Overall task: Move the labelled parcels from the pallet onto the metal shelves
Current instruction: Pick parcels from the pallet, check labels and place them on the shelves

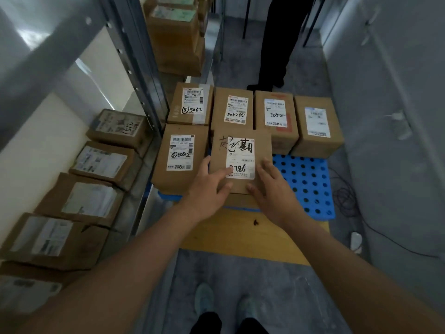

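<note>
Squarely on the blue pallet (310,184) sat the brown parcel (240,162), white label up, marked 786 under scrawled black characters. Both hands reached forward from outstretched bare arms: the left hand (208,189) lay on the parcel's near left corner, fingers loosely spread across the label's edge, and the right hand (272,189) cupped its near right side, neither grip fully closed round it. Five more labelled parcels (232,109) stood just beside and beyond it. Left of the pallet, blurred boxes lined the metal shelves (142,75).

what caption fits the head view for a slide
Both hands, left hand and right hand, on the parcel marked 786 over the blue pallet, beside metal shelves.
</note>
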Action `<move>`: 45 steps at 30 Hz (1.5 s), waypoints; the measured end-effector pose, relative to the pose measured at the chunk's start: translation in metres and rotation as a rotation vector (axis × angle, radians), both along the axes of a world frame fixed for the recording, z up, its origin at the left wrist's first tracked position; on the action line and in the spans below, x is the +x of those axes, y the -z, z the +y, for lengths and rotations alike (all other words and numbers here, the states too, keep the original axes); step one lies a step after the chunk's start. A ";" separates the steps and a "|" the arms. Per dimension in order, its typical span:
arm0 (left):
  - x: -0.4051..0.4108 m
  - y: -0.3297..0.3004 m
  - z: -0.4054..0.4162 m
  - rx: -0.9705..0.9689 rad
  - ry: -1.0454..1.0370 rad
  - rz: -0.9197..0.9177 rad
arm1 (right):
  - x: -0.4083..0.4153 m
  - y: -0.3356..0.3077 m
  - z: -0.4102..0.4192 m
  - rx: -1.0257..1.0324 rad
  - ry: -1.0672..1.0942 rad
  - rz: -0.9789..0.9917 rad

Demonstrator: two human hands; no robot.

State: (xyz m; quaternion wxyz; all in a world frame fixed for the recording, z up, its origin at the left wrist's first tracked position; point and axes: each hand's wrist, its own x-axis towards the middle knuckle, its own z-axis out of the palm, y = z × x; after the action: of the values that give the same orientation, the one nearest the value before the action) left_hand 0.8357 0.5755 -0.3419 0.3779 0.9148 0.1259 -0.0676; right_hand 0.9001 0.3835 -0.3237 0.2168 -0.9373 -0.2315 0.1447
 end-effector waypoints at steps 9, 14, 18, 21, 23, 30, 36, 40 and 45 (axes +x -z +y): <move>0.016 0.015 0.013 0.114 0.020 0.062 | 0.013 0.021 0.012 0.054 0.029 0.032; 0.017 0.025 0.020 0.179 0.045 0.060 | 0.017 0.031 0.016 0.071 0.026 0.062; 0.017 0.031 0.021 0.157 0.053 0.082 | 0.020 0.042 0.015 0.085 0.018 0.072; 0.016 0.036 0.021 0.167 0.048 0.070 | 0.021 0.049 0.015 0.093 0.021 0.079; 0.016 0.039 0.022 0.166 0.045 0.062 | 0.021 0.053 0.017 0.097 0.027 0.081; 0.015 0.052 0.022 0.287 0.074 0.044 | 0.022 0.064 0.018 0.123 0.047 0.090; 0.014 0.053 0.024 0.428 0.132 0.066 | 0.023 0.071 0.018 0.184 0.047 0.077; 0.015 0.049 0.024 0.461 0.165 0.107 | 0.023 0.076 0.017 0.216 0.050 0.099; 0.018 0.044 0.024 0.503 0.201 0.153 | 0.024 0.084 0.016 0.200 0.051 0.114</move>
State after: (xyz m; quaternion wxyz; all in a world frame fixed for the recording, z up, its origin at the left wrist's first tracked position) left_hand 0.8534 0.5990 -0.3858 0.1196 0.9800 0.0757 -0.1400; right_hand 0.9242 0.3999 -0.4073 0.3256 -0.9068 -0.2083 0.1684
